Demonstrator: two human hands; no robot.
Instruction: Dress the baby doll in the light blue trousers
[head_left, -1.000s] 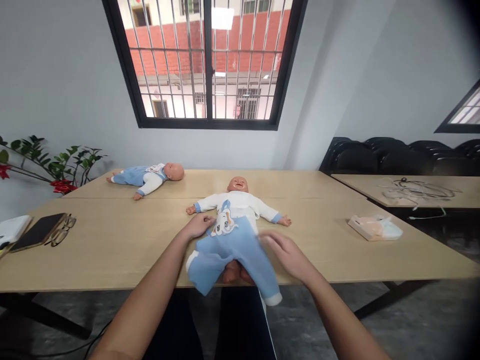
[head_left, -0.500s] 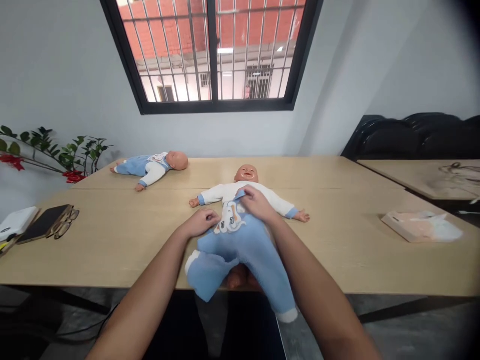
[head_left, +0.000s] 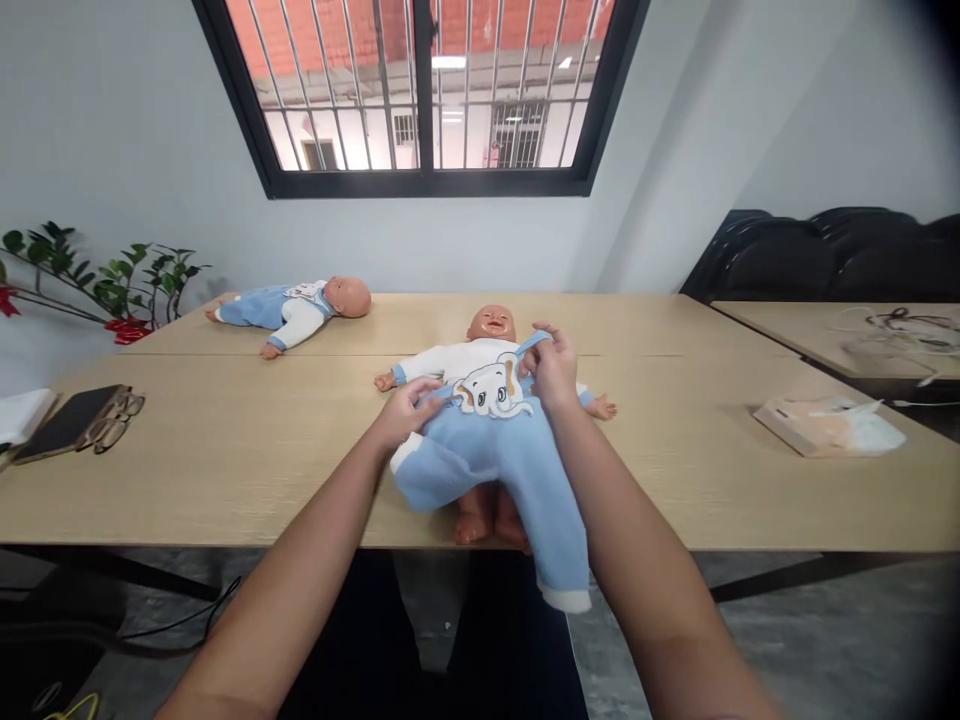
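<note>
Blue overalls (head_left: 480, 440) are spread over the front of a doll (head_left: 493, 323) that lies face up on the wooden table (head_left: 225, 450), its head away from the person and its feet (head_left: 474, 522) near the front edge. Half a second ago the bib with the white animal face (head_left: 491, 390) was tilted and bunched; now it is drawn out wide between both hands, and the face sits nearly level across the doll's middle. The right hand (head_left: 553, 365), which was then reaching over the doll's chest, is now out by the doll's left arm, its fingers closed on a blue strap (head_left: 534, 342) pulled up and outward from the bib's corner. The left hand (head_left: 411, 412), earlier loosely curled beside the bib, now has thumb and fingers pinched together on the garment's other upper side.

One trouser leg has also shifted: its white cuff (head_left: 406, 453), lower before, is now higher and close to the left wrist. The other leg still reaches past the table's front edge, ending in a white cuff (head_left: 567, 601). More of the doll's bare feet shows between the two legs. At the back left, a second doll (head_left: 304, 308) in matching clothes lies on its back, unchanged.
</note>
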